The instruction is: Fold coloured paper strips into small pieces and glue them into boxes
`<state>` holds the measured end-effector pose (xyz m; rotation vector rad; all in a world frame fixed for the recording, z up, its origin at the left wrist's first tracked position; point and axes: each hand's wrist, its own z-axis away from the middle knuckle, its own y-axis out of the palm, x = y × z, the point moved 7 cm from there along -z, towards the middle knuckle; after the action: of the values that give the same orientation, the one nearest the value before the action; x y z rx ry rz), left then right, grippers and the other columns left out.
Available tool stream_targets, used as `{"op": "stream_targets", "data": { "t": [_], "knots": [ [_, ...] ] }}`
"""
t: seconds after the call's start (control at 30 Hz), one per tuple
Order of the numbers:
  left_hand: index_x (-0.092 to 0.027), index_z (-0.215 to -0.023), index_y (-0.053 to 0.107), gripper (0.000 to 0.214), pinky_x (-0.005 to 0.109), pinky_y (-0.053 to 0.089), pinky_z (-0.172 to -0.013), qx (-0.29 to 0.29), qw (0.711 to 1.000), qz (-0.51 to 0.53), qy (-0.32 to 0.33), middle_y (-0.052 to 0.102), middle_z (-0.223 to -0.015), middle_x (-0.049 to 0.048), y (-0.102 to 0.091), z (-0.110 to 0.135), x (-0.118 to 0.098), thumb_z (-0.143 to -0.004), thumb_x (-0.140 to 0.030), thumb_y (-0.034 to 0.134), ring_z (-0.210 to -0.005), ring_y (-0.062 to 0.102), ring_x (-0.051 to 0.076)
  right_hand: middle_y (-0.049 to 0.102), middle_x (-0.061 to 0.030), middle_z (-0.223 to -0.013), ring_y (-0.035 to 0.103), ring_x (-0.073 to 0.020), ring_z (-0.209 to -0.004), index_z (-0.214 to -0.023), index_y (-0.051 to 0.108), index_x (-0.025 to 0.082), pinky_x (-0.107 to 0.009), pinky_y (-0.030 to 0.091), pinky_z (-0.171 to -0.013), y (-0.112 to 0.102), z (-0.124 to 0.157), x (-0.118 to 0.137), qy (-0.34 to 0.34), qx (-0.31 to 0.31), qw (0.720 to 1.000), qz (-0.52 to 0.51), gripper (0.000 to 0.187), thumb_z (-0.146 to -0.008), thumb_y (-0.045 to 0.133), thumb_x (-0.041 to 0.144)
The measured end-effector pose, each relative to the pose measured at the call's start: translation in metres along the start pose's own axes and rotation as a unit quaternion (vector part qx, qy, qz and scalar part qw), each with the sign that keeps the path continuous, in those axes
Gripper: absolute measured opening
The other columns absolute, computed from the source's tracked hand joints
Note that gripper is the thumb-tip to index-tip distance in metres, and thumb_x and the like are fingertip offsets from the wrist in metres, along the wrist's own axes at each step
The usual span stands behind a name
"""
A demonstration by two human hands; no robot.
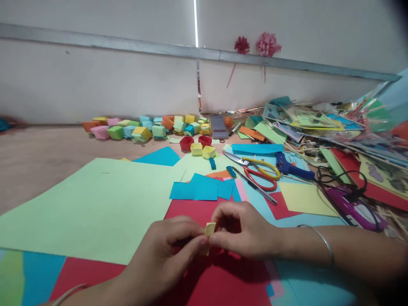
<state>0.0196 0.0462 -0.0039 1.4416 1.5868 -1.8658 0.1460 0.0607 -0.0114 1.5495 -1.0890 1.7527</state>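
Between both hands is a small folded piece of yellow paper [210, 229], pinched above a red sheet [194, 214]. My left hand [170, 246] grips its left side between thumb and fingers. From the right, my right hand [244, 231] pinches the same piece, thumb in front. Fingertips cover much of the paper, so its full shape is hidden. Just beyond the hands lie blue paper rectangles [194, 191]. Farther back sit two small yellow paper boxes [196, 148] and two red ones [186, 143].
A large light green sheet [92, 204] spreads at left. Scissors [261, 170], a pen [256, 187], a blue glue gun [295, 167] and a purple corded device [353, 208] lie right. Colourful paper boxes [142, 134] line the back; craft scraps [318, 123] pile up at the far right.
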Motion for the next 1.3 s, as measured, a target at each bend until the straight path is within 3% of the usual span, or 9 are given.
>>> {"op": "stream_targets", "data": {
  "t": [0.1, 0.17, 0.3, 0.57, 0.73, 0.87, 1.0, 1.3],
  "knots": [
    [-0.017, -0.062, 0.066, 0.03, 0.024, 0.042, -0.052, 0.069, 0.989, 0.084, -0.102, 0.064, -0.059, 0.0021, 0.011, 0.0, 0.01, -0.084, -0.032, 0.054, -0.054, 0.057, 0.013, 0.059, 0.0019, -0.062, 0.052, -0.0085, -0.056, -0.068, 0.055, 0.017, -0.019, 0.04, -0.051, 0.003, 0.001, 0.002, -0.021, -0.007, 0.999, 0.031, 0.012, -0.075, 0.062, 0.023],
    [-0.017, -0.062, 0.064, 0.032, 0.026, 0.044, -0.054, 0.112, 0.964, 0.164, -0.175, 0.062, -0.059, 0.0026, 0.021, 0.003, 0.019, -0.083, -0.039, 0.054, -0.055, 0.057, 0.014, 0.056, 0.0033, -0.059, 0.05, -0.0078, -0.054, -0.067, 0.054, 0.017, -0.019, 0.04, -0.052, 0.003, 0.002, 0.001, -0.02, -0.012, 0.999, 0.049, 0.01, -0.075, 0.059, 0.02],
    [-0.017, -0.065, 0.057, 0.036, 0.027, 0.045, -0.055, 0.136, 0.923, 0.268, -0.24, 0.062, -0.06, 0.0021, 0.031, 0.008, 0.029, -0.081, -0.05, 0.056, -0.053, 0.056, 0.014, 0.055, 0.0044, -0.057, 0.048, -0.0071, -0.052, -0.069, 0.056, 0.017, -0.018, 0.04, -0.051, 0.001, 0.001, -0.004, 0.006, -0.026, 0.996, 0.085, 0.008, -0.075, 0.06, 0.02],
    [-0.018, -0.061, 0.056, 0.035, 0.025, 0.039, -0.052, 0.126, 0.946, 0.186, -0.234, 0.059, -0.054, -0.0008, 0.024, 0.004, 0.022, -0.083, -0.045, 0.053, -0.051, 0.052, 0.012, 0.057, 0.0033, -0.06, 0.048, -0.007, -0.053, -0.071, 0.058, 0.016, -0.018, 0.039, -0.05, 0.003, 0.002, 0.001, -0.032, -0.037, 0.992, 0.112, 0.003, -0.074, 0.059, 0.015],
    [-0.019, -0.068, 0.053, 0.035, 0.023, 0.037, -0.047, 0.138, 0.926, 0.225, -0.27, 0.063, -0.054, -0.0003, 0.029, 0.007, 0.026, -0.083, -0.05, 0.052, -0.044, 0.051, 0.011, 0.056, 0.004, -0.061, 0.049, -0.0071, -0.053, -0.076, 0.06, 0.016, -0.019, 0.041, -0.05, 0.002, 0.001, 0.0, -0.051, -0.044, 0.996, 0.056, 0.001, -0.075, 0.061, 0.016],
    [-0.019, -0.069, 0.053, 0.04, 0.023, 0.042, -0.049, 0.136, 0.924, 0.253, -0.253, 0.065, -0.055, 0.0006, 0.026, 0.004, 0.024, -0.083, -0.056, 0.052, -0.047, 0.058, 0.012, 0.06, 0.0021, -0.067, 0.051, -0.0074, -0.055, -0.079, 0.063, 0.016, -0.02, 0.043, -0.051, -0.002, -0.002, 0.001, -0.074, -0.053, 0.996, 0.008, 0.003, -0.077, 0.063, 0.018],
    [-0.018, -0.067, 0.053, 0.045, 0.023, 0.042, -0.049, 0.134, 0.921, 0.265, -0.25, 0.065, -0.054, 0.0001, 0.025, 0.003, 0.024, -0.082, -0.061, 0.054, -0.047, 0.059, 0.012, 0.066, -0.0014, -0.07, 0.057, -0.01, -0.062, -0.076, 0.069, 0.015, -0.022, 0.047, -0.057, -0.006, -0.004, 0.005, -0.099, -0.049, 0.993, 0.041, 0.004, -0.077, 0.066, 0.017],
    [-0.017, -0.066, 0.054, 0.044, 0.02, 0.039, -0.044, 0.167, 0.885, 0.343, -0.268, 0.063, -0.052, -0.0011, 0.035, 0.006, 0.028, -0.081, -0.058, 0.061, -0.039, 0.053, 0.008, 0.071, -0.0037, -0.072, 0.062, -0.012, -0.066, -0.076, 0.072, 0.015, -0.024, 0.051, -0.062, -0.01, -0.005, 0.007, -0.16, -0.031, 0.984, 0.072, 0.006, -0.079, 0.07, 0.019]
  ]
}}
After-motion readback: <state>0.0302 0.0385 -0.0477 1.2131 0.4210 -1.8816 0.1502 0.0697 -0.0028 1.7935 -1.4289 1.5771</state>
